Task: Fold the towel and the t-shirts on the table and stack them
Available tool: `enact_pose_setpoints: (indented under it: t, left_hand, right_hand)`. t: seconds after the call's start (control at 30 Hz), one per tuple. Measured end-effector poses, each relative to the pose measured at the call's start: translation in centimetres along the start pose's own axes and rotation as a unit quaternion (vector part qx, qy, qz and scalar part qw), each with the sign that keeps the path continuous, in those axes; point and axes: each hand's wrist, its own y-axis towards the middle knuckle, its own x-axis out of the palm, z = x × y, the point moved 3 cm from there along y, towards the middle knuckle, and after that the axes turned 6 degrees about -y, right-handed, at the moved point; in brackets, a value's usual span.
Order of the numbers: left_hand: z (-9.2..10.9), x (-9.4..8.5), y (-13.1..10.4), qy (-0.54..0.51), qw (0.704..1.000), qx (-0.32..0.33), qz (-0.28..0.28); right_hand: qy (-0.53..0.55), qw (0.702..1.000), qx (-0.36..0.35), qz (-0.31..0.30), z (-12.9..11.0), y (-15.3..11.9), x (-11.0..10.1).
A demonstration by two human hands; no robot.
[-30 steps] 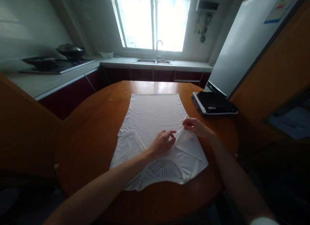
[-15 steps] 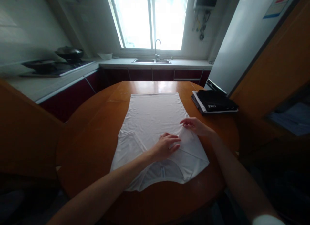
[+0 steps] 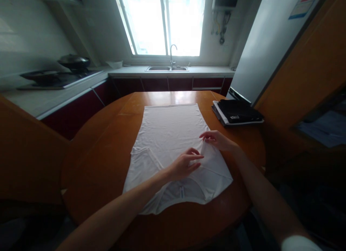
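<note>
A white T-shirt lies spread on the round wooden table, its neckline and small label nearest me and its hem at the far side. Both sleeves are folded inward over the body. My right hand is at the shirt's right side, with thumb and fingers pinching the edge of the folded sleeve, where the cloth lifts slightly. Over the middle of the shirt, just above the neckline, my left hand hovers or rests lightly with its fingers apart, holding nothing. Its underside is hidden.
A stack of folded dark and white clothes sits on the table's far right. Beyond the table run a counter with a sink and a stove with pans. A fridge stands at the right.
My left hand has shifted slightly, and its index finger and thumb now stand further apart. My right hand keeps its pinch on the shirt. The whole view has moved a little.
</note>
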Motion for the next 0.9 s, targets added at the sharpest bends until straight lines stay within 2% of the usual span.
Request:
enact_pose_setpoints:
  t: [0.23,0.37,0.53,0.6,0.73,0.8,0.9]
  left_hand:
    - [-0.1,0.1,0.0,0.013,1.0,-0.007,0.007]
    - [-0.8,0.0,0.0,0.105,0.993,-0.018,0.043]
    - [-0.8,-0.2,0.0,0.205,0.977,-0.022,0.059]
    - [-0.5,-0.2,0.0,0.209,0.977,0.001,0.043]
    - [0.1,0.3,-0.2,0.199,0.978,0.06,-0.034]
    - [0.2,0.5,-0.3,0.195,0.976,0.072,-0.068]
    - [0.2,0.5,-0.5,0.197,0.973,0.071,-0.091]
  right_hand:
    - [-0.004,1.0,0.007,0.0,0.6,0.1,0.2]
    - [-0.011,1.0,0.01,0.001,1.3,0.3,0.8]
    - [-0.135,0.987,0.042,0.07,2.8,0.8,1.1]
    - [-0.179,0.977,0.052,0.108,3.0,0.8,0.5]
    - [-0.175,0.972,0.056,0.144,3.1,0.6,-0.9]
    - [-0.17,0.976,0.057,0.127,3.1,0.4,-1.3]
    - [-0.176,0.978,0.088,0.07,3.6,0.1,-1.1]
